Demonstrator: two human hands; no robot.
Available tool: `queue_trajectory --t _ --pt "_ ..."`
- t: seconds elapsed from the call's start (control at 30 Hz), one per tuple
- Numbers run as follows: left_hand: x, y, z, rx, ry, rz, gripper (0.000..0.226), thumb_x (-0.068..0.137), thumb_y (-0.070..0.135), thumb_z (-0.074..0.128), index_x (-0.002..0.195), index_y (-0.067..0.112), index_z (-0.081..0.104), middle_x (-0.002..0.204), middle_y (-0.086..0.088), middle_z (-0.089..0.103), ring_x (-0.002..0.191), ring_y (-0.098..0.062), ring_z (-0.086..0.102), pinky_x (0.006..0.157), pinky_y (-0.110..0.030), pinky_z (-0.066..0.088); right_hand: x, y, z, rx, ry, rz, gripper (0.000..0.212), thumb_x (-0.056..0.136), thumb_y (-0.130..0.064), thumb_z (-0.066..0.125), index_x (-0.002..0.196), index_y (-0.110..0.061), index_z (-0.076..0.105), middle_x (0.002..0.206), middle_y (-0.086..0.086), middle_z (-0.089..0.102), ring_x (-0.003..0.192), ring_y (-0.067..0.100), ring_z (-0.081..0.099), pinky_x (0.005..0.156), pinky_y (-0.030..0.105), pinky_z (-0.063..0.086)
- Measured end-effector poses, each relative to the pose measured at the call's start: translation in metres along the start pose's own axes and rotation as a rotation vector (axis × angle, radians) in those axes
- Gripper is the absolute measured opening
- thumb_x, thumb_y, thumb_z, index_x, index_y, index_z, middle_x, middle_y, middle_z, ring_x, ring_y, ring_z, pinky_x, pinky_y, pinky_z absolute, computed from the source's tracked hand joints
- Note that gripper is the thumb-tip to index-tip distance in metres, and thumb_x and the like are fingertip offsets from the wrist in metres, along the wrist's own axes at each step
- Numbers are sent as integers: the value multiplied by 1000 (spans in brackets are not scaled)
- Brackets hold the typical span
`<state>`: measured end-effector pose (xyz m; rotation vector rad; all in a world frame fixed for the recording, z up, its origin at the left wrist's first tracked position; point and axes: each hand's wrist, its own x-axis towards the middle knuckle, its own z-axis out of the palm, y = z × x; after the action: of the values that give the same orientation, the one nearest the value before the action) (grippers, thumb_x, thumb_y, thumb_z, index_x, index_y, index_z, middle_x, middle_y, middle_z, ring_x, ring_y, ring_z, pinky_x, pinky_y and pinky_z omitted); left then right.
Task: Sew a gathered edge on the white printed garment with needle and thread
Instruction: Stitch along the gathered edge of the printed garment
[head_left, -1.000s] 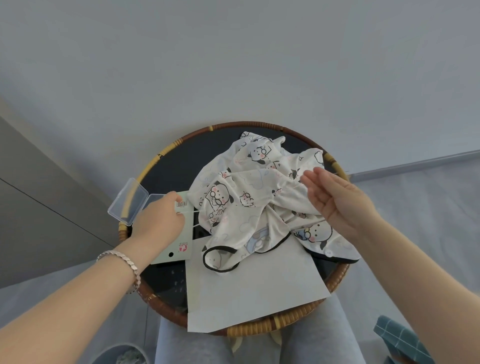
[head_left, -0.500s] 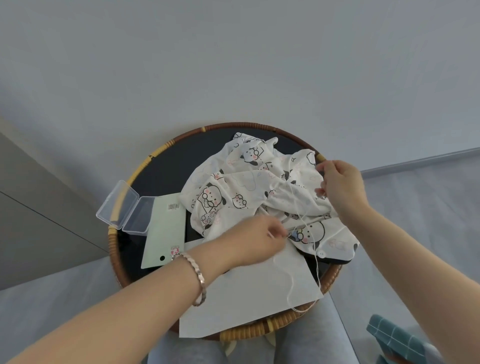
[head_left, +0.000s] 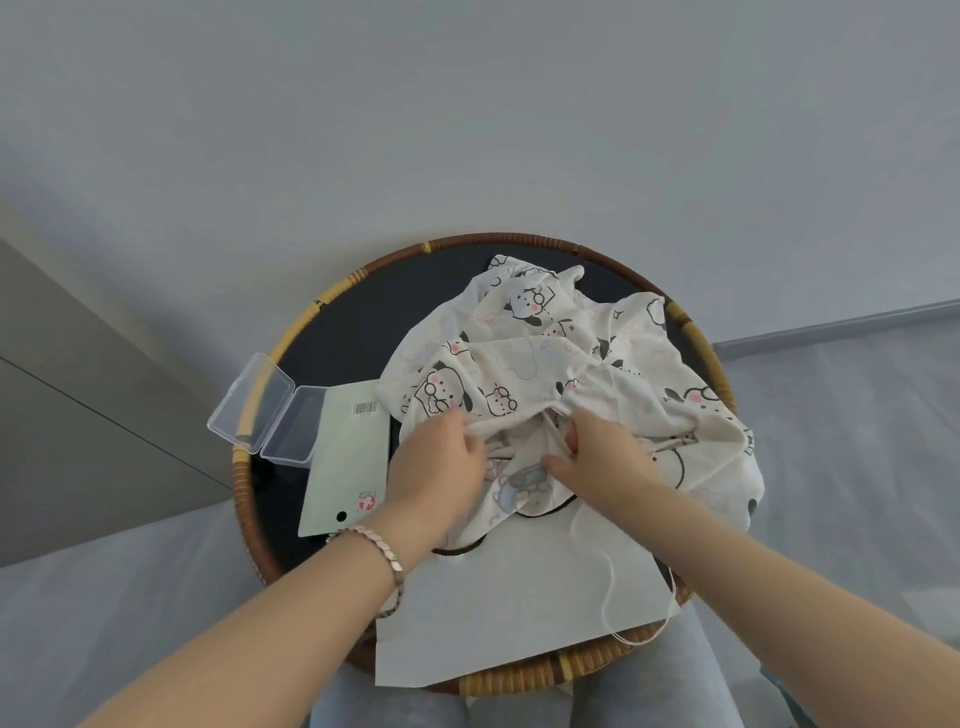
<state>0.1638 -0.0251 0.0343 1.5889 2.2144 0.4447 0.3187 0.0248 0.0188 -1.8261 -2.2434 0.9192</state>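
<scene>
- The white printed garment (head_left: 545, 364) lies crumpled on the right half of a round tabletop (head_left: 241, 493) that has a dark top and a woven cane rim. Its far right part hangs over that rim.
- The left hand (head_left: 441, 462) is at the garment's near edge. Its grip is closed on a bunched fold of the cloth, with the fingers curled round it.
- The right hand (head_left: 597, 457) is just beside the left, nearly touching. Its fingers are dug into the same gathered fold, its grip is clamped on the cloth, and the thumb points toward the left hand.
- A pale thread (head_left: 609, 582) trails from under the right wrist, across a sheet of paper (head_left: 519, 613), and loops at the near rim.
- The paper lies under the garment's black-trimmed hem.
- To the left lie a pale green card (head_left: 348, 457) and a clear plastic box (head_left: 270, 410) that stands open and sticks out over the rim.
- A bracelet (head_left: 387, 553) sits on the left wrist.
</scene>
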Motion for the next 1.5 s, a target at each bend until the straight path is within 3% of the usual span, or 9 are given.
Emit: queue_trajectory --t 0.2,0.33,0.53,0.83,0.97,1.17,1.3,1.4,1.5 --pt "7 -16 -35 -150 -32 79 11 91 18 46 99 14 53 85 2 55 64 -13 48 54 -26 37 -16 -1 -10 428 82 -71 42 76 -13 66 64 -18 25 60 -2 35 54 13 28 51 24 27" --pt "3 -27 -47 186 -218 216 58 81 30 63 131 33 34 124 8 47 102 -16 55 80 -35 50 -35 -14 -20 528 52 -183 42 75 -6 64 65 -17 24 63 1 34 52 8 24 48 17 25" --pt "-4 -21 -35 126 -49 252 17 83 6 49 93 15 59 90 3 49 80 -21 54 64 -30 43 -54 -31 -6 643 -72 -198 42 75 0 61 66 -17 23 56 -10 27 44 5 23 43 13 22" --pt "-5 2 -18 -384 -290 2 26 92 13 40 113 23 50 95 6 52 86 -12 53 75 -28 43 -66 -34 14 886 -78 -72 37 79 2 60 66 -14 29 74 6 48 59 14 40 51 16 33" --pt "-8 6 -21 -496 -497 -116 33 87 47 53 88 15 61 90 4 60 88 -12 55 69 -21 38 -68 -33 21 852 -21 -97 25 79 -7 67 76 2 44 66 -2 50 60 7 44 54 14 37" --pt "-14 -10 -21 -599 -410 -86 16 83 27 66 73 14 67 65 5 62 63 -5 54 60 -19 40 -57 -26 13 897 -143 -122 38 81 -1 64 67 -14 31 81 14 66 63 17 56 62 29 47" --pt "-21 -19 -28 -427 -237 95 14 84 25 63 85 12 67 84 -6 67 80 -17 61 73 -32 48 -31 -13 -19 584 147 -215 34 87 2 50 66 -19 35 97 1 66 62 7 64 61 37 50" --pt "-25 -22 -33 -327 -205 176 3 83 23 63 81 22 65 80 7 66 80 -9 59 72 -28 48 -15 -8 -36 326 16 -325 39 88 -8 53 68 -40 42 102 1 65 59 6 56 55 27 47" --pt "-27 -25 -39 -298 -194 254 17 83 22 63 73 35 59 77 16 62 78 0 56 69 -19 44 -3 -4 -36 83 -59 -368 10 84 -15 57 78 -13 49 84 -20 61 56 1 45 57 20 39"
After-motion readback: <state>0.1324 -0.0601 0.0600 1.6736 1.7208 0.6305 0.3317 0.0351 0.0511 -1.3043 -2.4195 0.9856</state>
